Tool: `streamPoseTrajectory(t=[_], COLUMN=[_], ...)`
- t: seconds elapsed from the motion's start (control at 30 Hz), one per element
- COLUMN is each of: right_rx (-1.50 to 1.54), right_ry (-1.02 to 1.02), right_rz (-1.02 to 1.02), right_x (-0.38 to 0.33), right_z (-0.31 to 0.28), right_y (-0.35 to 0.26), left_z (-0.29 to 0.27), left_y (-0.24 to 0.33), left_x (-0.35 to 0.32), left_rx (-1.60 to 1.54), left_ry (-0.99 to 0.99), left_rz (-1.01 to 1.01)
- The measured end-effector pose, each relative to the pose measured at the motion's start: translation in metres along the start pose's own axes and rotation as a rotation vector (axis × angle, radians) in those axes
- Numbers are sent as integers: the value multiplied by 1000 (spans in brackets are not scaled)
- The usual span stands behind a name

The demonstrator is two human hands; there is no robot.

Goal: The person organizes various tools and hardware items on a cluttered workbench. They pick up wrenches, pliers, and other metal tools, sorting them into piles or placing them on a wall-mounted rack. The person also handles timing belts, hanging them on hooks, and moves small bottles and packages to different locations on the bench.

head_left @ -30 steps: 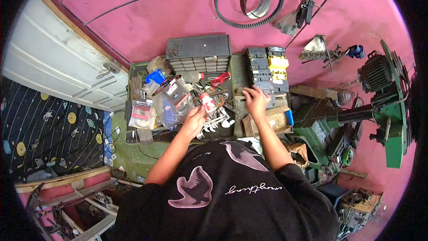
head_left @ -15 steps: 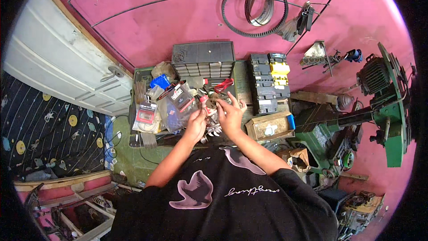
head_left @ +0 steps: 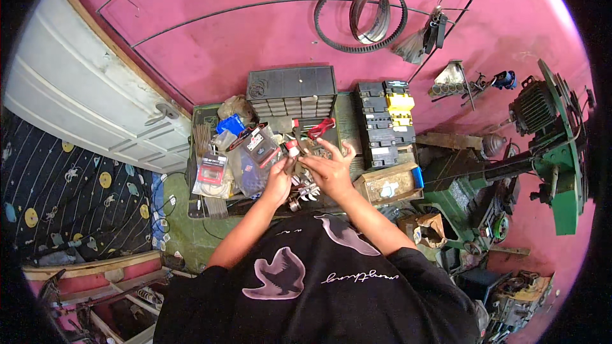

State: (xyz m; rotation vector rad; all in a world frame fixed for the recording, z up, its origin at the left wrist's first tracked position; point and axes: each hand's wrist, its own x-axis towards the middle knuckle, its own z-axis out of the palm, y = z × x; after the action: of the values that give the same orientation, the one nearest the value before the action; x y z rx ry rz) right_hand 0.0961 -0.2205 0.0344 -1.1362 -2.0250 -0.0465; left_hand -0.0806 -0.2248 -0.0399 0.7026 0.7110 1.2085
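My left hand [head_left: 278, 178] pinches a small part [head_left: 292, 148]; my right hand [head_left: 329, 169] is spread. It could slip into the worktop [head_left: 204, 207] clutter.

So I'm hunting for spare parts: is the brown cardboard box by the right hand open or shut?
Open: the cardboard box has its flaps spread, with pale contents showing inside.

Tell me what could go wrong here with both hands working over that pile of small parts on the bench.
1. The left hand and right hand meet over loose metal pieces; a small one could slip and get lost in the clutter.
2. Plastic packets crowd the left hand and might be knocked off the bench.
3. The cardboard box sits close to the right forearm and could be nudged.
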Motion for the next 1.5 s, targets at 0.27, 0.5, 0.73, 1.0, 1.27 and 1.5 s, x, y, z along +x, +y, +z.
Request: streamPoseTrajectory(t=[0.27,0.5,0.73,1.0,1.27,1.5], right_rx=[-647,-850,510,528,-93,-92], right_ry=[39,-169,-437,-358,-262,-152], right_rz=[456,825,583,287,296,277], right_x=[-77,-92,43,167,242,222], right_z=[-14,-8,47,105,185,228], right_y=[162,189,81,64,82,85], left_z=[-33,-53,-61,-76,-112,-123], left_y=[6,19,43,117,167,162], left_x=[11,18,53,152,262,266], left_rx=[2,78,207,780,1339,1493], left_ry=[20,59,12,-9,118,170], left_rz=[-64,-33,-30,279,578,499])
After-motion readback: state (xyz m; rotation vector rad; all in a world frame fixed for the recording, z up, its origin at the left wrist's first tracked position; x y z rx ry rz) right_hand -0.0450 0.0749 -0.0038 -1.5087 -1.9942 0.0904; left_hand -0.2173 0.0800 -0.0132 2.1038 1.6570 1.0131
